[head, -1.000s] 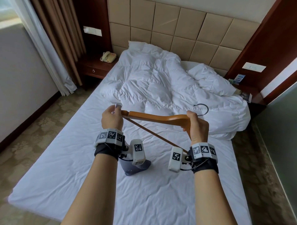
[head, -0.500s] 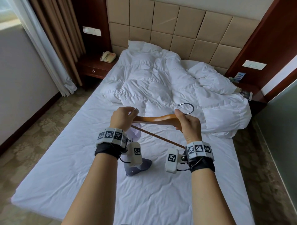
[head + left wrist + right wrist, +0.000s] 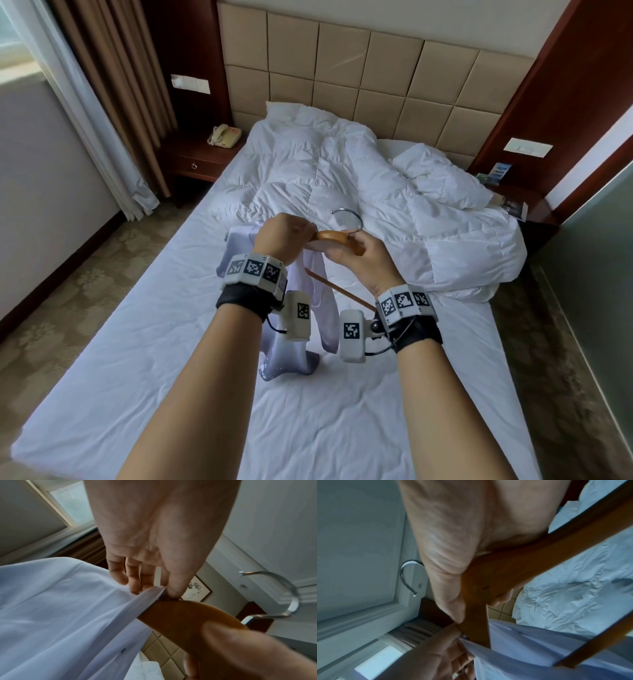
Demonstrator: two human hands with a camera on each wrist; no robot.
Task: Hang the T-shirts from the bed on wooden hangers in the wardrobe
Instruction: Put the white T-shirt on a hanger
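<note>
A person stands at the foot of a bed (image 3: 144,342), both forearms reaching forward over the white sheet. Held up between the hands is a wooden hanger (image 3: 337,240), above the middle of the mattress. Its long axis runs roughly left to right, tilted so the right end comes toward the person; the lower crossbar slants down toward the right wrist. The metal hook (image 3: 349,219) rises from the hanger's middle and curls over on the side away from the person, toward the rumpled white duvet (image 3: 394,192).

A pale lilac T-shirt (image 3: 318,308) is drawn over the hanger's left end and hangs down between the wrists — its lower part touches the sheet.

The left hand (image 3: 282,236) pinches a taut edge of the shirt's fabric between thumb and fingertips, right at the hanger's wood; the left wrist view shows the fingers (image 3: 132,580) bent toward the thumb with the cloth caught between them.

The right hand (image 3: 359,257) grips the hanger near its centre, just beside the hook — thumb on one face of the wood, fingers curled round the other.

A telephone (image 3: 224,135) sits on the left nightstand (image 3: 202,164).
</note>
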